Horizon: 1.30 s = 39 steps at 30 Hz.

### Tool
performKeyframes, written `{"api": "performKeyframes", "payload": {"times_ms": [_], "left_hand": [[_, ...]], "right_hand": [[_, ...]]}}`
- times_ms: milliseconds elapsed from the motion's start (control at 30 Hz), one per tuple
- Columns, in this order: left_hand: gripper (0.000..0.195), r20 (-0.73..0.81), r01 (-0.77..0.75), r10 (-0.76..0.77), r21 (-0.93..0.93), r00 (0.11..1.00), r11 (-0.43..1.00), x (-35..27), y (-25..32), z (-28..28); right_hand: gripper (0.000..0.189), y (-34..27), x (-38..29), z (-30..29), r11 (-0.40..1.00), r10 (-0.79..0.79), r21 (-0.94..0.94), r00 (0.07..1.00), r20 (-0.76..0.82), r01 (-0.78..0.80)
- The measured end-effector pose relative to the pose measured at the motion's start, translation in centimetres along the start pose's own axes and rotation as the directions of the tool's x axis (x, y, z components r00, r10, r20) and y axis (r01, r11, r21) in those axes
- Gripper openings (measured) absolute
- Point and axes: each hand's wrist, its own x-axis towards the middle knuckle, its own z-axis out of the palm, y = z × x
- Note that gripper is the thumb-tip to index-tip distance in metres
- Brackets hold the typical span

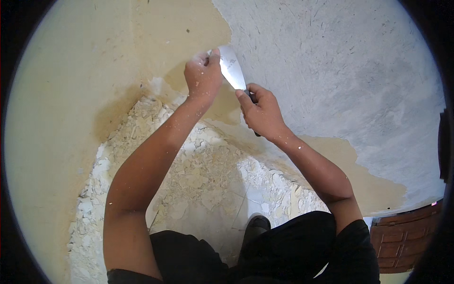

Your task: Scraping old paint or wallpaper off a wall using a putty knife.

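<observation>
My right hand (261, 112) grips the dark handle of a putty knife (232, 67), its wide metal blade angled up and to the left. The fingers of my left hand (204, 78) pinch the far left corner of that blade. Behind the blade is the wall, where a yellowish paint layer (184, 21) meets a bare grey surface (319, 71) along a ragged edge. Pale flecks cling to both forearms. Whether the blade's edge touches the wall cannot be made out.
Broken paint flakes (198, 170) cover the floor and pile up along the foot of both walls. A second yellowish wall (64, 106) forms a corner at the left. My dark shoe (259, 223) stands among the flakes. Brown panelled woodwork (404, 241) is at the lower right.
</observation>
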Motion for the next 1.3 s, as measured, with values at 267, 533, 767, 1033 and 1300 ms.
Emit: {"api": "performKeyframes", "payload": {"times_ms": [267,533,767,1033,1300], "left_hand": [[0.029,0.003,0.015,-0.016,0.055,1.0,0.998,-0.2,1.6,0.6],[0.028,0.005,0.026,-0.026,0.063,1.0,0.998,0.1,1.3,0.5],[0.027,-0.078,-0.016,0.024,0.104,0.997,0.994,-0.1,2.2,1.0],[0.028,-0.107,-0.22,0.24,0.17,0.965,0.961,1.2,2.2,1.0],[0.029,-0.034,-0.091,0.096,0.123,0.995,0.988,0.1,1.0,0.4]], "right_hand": [[0.026,0.3,0.3,-0.1,1.0,-0.004,0.013,1.0,-0.015,0.004],[0.026,-0.5,0.4,-0.4,0.995,0.061,0.077,0.998,0.011,-0.062],[0.026,-0.9,0.3,-0.3,0.999,0.003,0.04,1.0,-0.03,-0.002],[0.027,-2.0,1.0,-1.0,0.96,-0.184,-0.237,0.975,-0.127,0.15],[0.027,-0.7,0.3,-0.3,0.98,-0.105,-0.178,0.993,-0.054,0.093]]}}
